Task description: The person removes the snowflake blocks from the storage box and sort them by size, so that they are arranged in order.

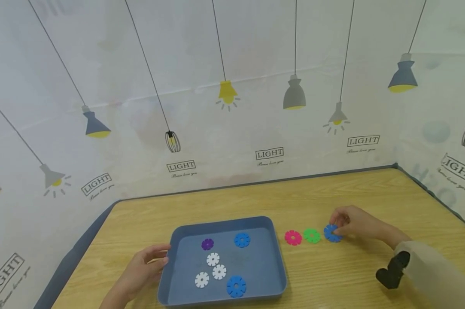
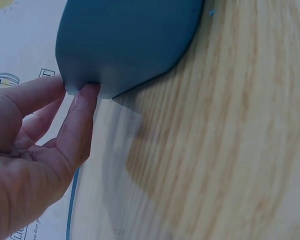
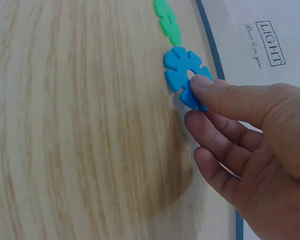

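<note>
My right hand (image 1: 356, 223) pinches a blue notched flower-shaped disc (image 3: 180, 76) between thumb and fingers, with the thumb over its face. To its left on the table, a green notched disc (image 1: 308, 238) and a pink one (image 1: 288, 237) form a row with it. At the tray's left side, my left hand (image 1: 143, 268) grips the rim of the blue-grey tray (image 1: 259, 262). In the left wrist view the thumb and fingers (image 2: 77, 117) close on the tray's edge. The tray holds three white discs (image 1: 213, 263), a small purple disc (image 1: 204, 245) and two blue discs (image 1: 237, 240).
A wood-grain table (image 1: 332, 274) lies under everything. Behind it and at both sides stand pale walls (image 1: 232, 128) printed with lamps and lettering. A black device (image 1: 392, 272) sits on the right wrist by the sleeve.
</note>
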A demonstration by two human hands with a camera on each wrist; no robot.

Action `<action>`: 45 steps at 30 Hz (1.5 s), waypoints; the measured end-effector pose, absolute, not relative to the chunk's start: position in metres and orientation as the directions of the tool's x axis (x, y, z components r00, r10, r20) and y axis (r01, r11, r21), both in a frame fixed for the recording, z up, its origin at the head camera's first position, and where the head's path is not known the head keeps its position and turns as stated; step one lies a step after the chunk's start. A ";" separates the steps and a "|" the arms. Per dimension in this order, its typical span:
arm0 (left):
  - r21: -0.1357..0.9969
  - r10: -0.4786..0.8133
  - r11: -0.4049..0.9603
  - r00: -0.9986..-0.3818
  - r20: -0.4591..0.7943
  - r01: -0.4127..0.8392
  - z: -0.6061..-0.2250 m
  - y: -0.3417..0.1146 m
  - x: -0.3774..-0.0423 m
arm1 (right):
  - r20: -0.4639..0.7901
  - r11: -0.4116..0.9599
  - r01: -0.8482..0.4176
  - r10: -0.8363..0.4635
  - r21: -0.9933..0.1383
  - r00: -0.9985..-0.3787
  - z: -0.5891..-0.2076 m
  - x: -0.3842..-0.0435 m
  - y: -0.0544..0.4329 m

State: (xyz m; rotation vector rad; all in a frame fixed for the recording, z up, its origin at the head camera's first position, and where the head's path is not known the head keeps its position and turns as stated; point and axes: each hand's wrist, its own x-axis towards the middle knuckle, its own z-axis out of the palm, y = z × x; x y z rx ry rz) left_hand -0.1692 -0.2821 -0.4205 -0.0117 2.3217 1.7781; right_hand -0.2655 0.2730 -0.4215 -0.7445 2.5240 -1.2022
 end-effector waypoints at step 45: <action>0.965 0.148 0.236 -0.977 -0.156 -0.118 -0.423 -0.284 -0.169 | 0.055 0.406 -0.475 -0.712 -0.781 -0.700 -0.383 -0.265 0.173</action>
